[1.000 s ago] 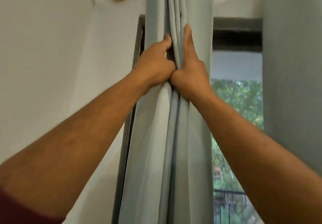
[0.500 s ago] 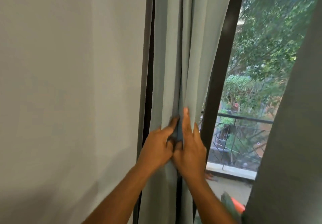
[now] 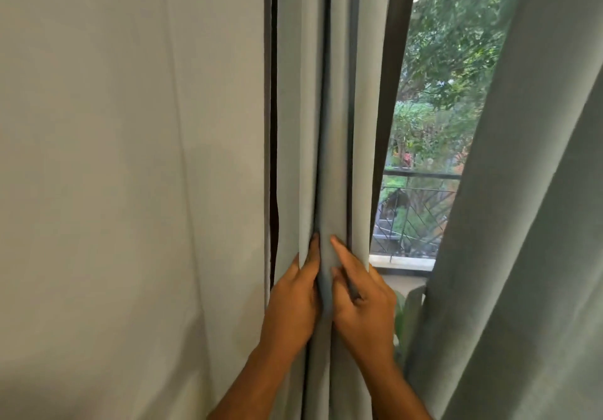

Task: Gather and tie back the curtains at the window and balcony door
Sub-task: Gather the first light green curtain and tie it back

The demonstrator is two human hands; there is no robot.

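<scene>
Gathered curtain (image 3: 336, 126): matt, smooth woven cloth, pale grey-green. Second curtain (image 3: 535, 191): same matt cloth. Wall (image 3: 130, 158): matt painted surface. Door frame (image 3: 388, 93): dark and smooth. Balcony railing (image 3: 421, 174): dark metal

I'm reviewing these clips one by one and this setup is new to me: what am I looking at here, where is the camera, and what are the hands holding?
No machine here: a person wears one camera on the head, looking forward and down at their own bare hands. The left hand and right hand both press and pinch the folds of a gathered pale curtain hanging beside a wall. A second curtain hangs on the right. Between them, a dark window frame, a balcony railing and trees show. No tie-back is visible.
</scene>
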